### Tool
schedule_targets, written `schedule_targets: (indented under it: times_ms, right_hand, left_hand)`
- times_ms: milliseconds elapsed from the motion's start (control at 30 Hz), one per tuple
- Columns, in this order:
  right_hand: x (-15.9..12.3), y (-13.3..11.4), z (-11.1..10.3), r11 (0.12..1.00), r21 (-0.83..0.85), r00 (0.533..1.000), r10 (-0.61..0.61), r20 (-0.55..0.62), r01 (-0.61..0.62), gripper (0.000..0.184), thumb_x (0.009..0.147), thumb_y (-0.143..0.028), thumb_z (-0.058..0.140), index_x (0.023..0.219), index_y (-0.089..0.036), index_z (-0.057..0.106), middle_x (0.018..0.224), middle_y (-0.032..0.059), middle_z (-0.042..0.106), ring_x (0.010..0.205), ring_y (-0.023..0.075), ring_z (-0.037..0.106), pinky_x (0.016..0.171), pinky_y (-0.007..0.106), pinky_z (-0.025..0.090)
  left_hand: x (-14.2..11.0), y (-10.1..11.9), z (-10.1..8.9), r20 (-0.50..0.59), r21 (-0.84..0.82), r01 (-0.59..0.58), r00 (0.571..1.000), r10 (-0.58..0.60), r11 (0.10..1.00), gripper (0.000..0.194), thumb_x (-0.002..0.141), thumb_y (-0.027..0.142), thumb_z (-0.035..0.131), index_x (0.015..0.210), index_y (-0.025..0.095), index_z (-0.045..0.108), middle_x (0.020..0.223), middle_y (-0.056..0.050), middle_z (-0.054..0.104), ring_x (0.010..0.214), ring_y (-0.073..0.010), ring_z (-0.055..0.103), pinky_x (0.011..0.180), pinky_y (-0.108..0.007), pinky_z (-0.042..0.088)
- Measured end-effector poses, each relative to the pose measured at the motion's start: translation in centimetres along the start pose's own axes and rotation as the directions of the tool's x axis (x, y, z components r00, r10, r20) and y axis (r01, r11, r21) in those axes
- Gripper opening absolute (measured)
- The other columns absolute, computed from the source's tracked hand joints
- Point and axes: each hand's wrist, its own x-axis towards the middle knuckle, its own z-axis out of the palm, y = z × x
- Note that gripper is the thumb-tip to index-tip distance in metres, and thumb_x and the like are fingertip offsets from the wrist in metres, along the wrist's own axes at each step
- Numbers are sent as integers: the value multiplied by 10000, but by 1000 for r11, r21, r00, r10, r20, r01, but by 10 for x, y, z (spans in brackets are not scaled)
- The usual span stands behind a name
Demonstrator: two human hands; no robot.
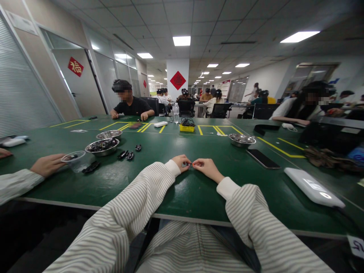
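Note:
Over the middle of the green table point(176, 204), my left hand point(181, 163) and my right hand point(207, 168) meet almost fingertip to fingertip. Between them is a tiny part point(191, 164) with orange and dark bits, too small to name. The fingers of both hands are closed in a pinch on it, the left from one side and the right from the other. Several small black parts point(129, 154) lie on the table to the left of my hands. Beyond them stands a metal bowl point(90, 149) filled with dark pieces.
A co-worker's hand point(48, 167) at left touches a clear plastic cup point(74, 161). Another metal bowl point(241, 143), a phone point(263, 158) and a white power bank point(313, 185) lie to the right. Farther back are a yellow box of cables point(187, 128) and a water bottle point(176, 113).

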Motion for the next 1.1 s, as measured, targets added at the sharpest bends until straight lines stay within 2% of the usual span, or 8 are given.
schedule_targets:
  times_ms: [300,600,833,1100]
  right_hand:
    - [-3,-3,-1,999,39,998,-16,-61,19,237,675,-306,542,813,-149,652,677,46,663,585,145,604,545,226,473]
    - [-2,-7,-3,997,-41,984,-71,-166,65,193,666,-282,546,755,-153,659,661,44,661,564,138,594,527,215,462]
    - [-3,-10,-4,997,-14,990,-74,-123,73,207,669,-293,547,775,-159,666,714,52,667,605,148,605,562,227,473]
    - [-4,-5,-1,998,45,991,-43,-127,49,230,662,-325,559,793,-168,666,719,54,667,613,167,613,583,260,494]
  left_hand:
    - [-1,8,-7,-66,11,-26,997,27,1000,174,667,255,546,810,182,614,701,-2,520,607,-76,485,617,-196,424]
    - [0,7,-6,-147,34,-28,989,32,999,172,660,222,529,799,162,612,737,-16,535,588,-71,460,596,-195,418]
    - [-1,9,-7,-115,26,-57,992,59,998,172,677,251,529,809,175,608,734,-14,525,620,-77,474,623,-201,420]
    - [-2,8,-6,-110,16,-61,992,62,998,183,694,273,521,825,178,607,744,-20,528,649,-87,485,647,-209,421]
